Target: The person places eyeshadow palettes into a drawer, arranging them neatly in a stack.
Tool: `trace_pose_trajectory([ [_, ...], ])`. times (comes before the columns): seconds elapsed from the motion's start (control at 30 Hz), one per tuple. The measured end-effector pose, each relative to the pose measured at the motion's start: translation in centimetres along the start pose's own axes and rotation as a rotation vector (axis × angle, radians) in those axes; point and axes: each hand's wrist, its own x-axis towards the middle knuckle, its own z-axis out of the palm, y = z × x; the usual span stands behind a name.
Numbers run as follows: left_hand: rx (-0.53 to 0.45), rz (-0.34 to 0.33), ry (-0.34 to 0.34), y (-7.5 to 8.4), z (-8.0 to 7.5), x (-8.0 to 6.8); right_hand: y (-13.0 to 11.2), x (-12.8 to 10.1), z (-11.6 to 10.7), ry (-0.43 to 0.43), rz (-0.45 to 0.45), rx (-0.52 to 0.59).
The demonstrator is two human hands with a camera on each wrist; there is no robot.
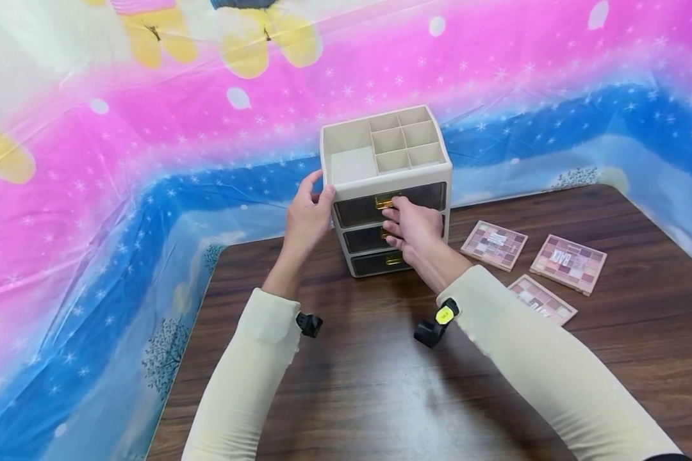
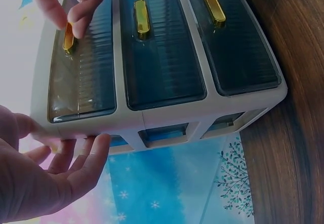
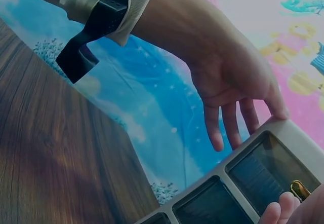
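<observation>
A cream desktop drawer organizer (image 1: 346, 189) stands near the table's back edge, with divided compartments on top and three dark translucent drawers in front. At its upper left corner my left hand (image 1: 307, 221) holds the body, thumb on the front edge and fingers along the side. My right hand (image 1: 418, 227) pinches the gold handle (image 1: 385, 202) of the top drawer between thumb and index finger. The left wrist view shows that pinch on the top handle (image 2: 68, 39); the top drawer (image 2: 83, 92) looks flush with the frame. The lower drawers (image 2: 164, 67) are closed too.
Three eyeshadow palettes lie right of the organizer: one near it (image 1: 494, 244), one farther right (image 1: 569, 262), and one (image 1: 542, 299) partly behind my right sleeve. A patterned cloth (image 1: 236, 192) hangs behind the brown wooden table (image 1: 346, 384).
</observation>
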Motion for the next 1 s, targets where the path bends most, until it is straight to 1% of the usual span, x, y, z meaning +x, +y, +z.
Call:
trace_pose_trajectory([
  [0.17, -0.009, 0.001, 0.002, 0.0, 0.1, -0.1, 0.2, 0.2, 0.1, 0.029, -0.019, -0.005],
  [0.33, -0.013, 0.001, 0.0, 0.1, 0.2, -0.1, 0.3, 0.1, -0.1, 0.051, -0.035, -0.044],
  [0.5, -0.003, 0.002, 0.0, 0.2, 0.3, -0.2, 0.4, -0.4, -0.7, 0.028, -0.034, -0.072],
  [0.77, -0.004, -0.003, -0.005, 0.3, 0.2, -0.1, 0.8, -1.4, -1.6, -0.013, -0.029, -0.071],
  [1.0, 0.0, -0.007, -0.007, 0.2, 0.0, 0.1, 1.0, -2.6, -2.4, -0.051, -0.006, -0.099],
])
